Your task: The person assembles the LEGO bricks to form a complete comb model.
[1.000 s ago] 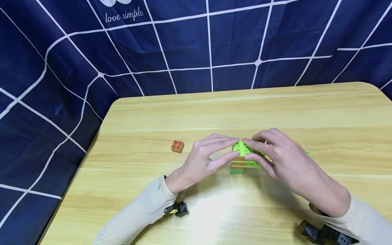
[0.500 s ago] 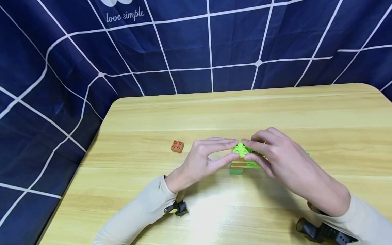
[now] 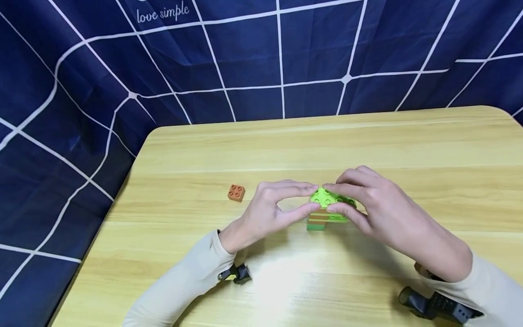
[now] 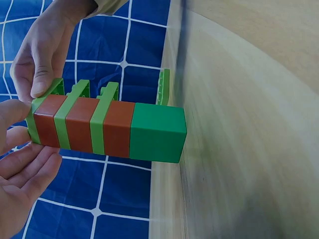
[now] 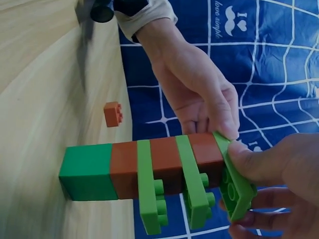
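While both hands crowd around the same little build, a brick tower (image 4: 84, 124) stands upright on a wooden table (image 3: 196, 154), right in front of the person. From the bottom up it goes: dark green base block (image 4: 157, 132), then orange-brown bricks alternating with light green plates, finishing with a light green top plate (image 3: 323, 198). Those plates are longer than the bricks, so their studded ends stick out past the column on the person's right.

Left hand (image 3: 271, 206) has its thumb and index finger spread about as wide as that top plate, pinching it at the left end, with the other fingers loosely extended near the column. Right hand (image 3: 380, 209) does pretty much the same from the other side, thumb on the near edge and fingertips on the far one. Can't really tell whether the top plate is fully seated on the brick under it.

Off to the left, well apart from the tower, a loose orange-brown brick (image 3: 236, 193) sits studs up. Left wrist view also catches another light green piece (image 4: 163, 87) beyond the tower. Pale sleeves (image 3: 184, 277), black gadgets (image 3: 234, 274) at both wrists, and a navy curtain (image 3: 253, 54) with white lines and "love simple" lettering behind everything.
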Available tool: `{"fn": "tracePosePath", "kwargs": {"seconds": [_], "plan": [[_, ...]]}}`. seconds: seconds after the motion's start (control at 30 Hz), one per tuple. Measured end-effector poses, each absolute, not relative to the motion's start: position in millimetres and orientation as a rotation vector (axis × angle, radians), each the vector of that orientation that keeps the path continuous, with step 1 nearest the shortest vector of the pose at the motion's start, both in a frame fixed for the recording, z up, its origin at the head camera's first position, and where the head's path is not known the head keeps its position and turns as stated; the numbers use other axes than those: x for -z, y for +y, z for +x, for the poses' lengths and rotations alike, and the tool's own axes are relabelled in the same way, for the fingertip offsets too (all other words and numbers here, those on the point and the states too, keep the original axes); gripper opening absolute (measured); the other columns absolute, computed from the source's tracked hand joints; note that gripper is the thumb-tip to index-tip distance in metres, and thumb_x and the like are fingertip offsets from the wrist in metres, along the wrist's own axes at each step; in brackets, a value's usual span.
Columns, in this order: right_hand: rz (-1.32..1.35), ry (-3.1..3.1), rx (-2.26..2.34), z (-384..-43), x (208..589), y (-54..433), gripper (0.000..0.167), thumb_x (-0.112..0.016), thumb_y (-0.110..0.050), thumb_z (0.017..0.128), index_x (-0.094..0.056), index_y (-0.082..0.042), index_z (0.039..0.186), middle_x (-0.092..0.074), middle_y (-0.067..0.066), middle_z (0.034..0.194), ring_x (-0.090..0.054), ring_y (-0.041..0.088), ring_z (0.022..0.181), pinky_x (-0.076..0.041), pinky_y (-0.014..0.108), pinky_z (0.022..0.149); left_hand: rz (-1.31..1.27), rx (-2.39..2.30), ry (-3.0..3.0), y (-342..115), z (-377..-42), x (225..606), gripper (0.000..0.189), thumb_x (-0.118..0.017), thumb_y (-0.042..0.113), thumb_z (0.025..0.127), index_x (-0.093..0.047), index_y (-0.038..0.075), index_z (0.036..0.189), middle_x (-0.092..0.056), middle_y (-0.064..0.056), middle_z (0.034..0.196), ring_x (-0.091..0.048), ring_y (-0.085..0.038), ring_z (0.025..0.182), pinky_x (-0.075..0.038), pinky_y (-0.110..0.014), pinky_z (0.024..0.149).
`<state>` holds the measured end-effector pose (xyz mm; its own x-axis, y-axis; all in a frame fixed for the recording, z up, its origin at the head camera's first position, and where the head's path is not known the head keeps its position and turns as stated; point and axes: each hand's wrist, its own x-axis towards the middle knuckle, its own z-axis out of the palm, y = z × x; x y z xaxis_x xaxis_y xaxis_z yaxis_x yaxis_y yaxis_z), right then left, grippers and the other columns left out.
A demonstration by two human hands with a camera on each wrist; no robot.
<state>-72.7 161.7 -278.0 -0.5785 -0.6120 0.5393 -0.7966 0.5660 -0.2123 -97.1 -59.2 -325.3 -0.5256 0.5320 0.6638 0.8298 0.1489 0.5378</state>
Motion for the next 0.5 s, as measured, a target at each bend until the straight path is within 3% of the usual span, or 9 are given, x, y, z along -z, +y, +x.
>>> {"fn": "tracePosePath", "kwargs": {"seconds": [0.27, 0.5], "plan": [[1.12, -2.376, -0.612, -70.9, 278.7, 161.3, 0.068, -0.032, -0.053, 0.099, -0.073, 0.001, 0.102, -0.061, 0.003, 0.088, -0.053, 0.017, 0.082, -0.052, 0.035, 0.065, -1.308, 1.333, -2.157, -58.6, -95.6, 321.6, 0.023, -0.074, 0.004, 0.082, -0.07, -0.004, 0.104, -0.07, -0.016, 0.107, -0.067, -0.018, 0.104, -0.05, -0.019, 0.092], [1.095, -2.42, -0.66, -68.0, 284.0, 162.0, 0.061, -0.039, -0.051, 0.098, -0.07, 0.001, 0.108, -0.066, 0.006, 0.099, -0.06, 0.021, 0.089, -0.055, 0.039, 0.072, -1.273, 1.354, -2.219, -60.6, -91.1, 320.8, 0.023, -0.074, 0.008, 0.084, -0.07, -0.002, 0.105, -0.07, -0.015, 0.109, -0.066, -0.017, 0.105, -0.048, -0.02, 0.095]]}}
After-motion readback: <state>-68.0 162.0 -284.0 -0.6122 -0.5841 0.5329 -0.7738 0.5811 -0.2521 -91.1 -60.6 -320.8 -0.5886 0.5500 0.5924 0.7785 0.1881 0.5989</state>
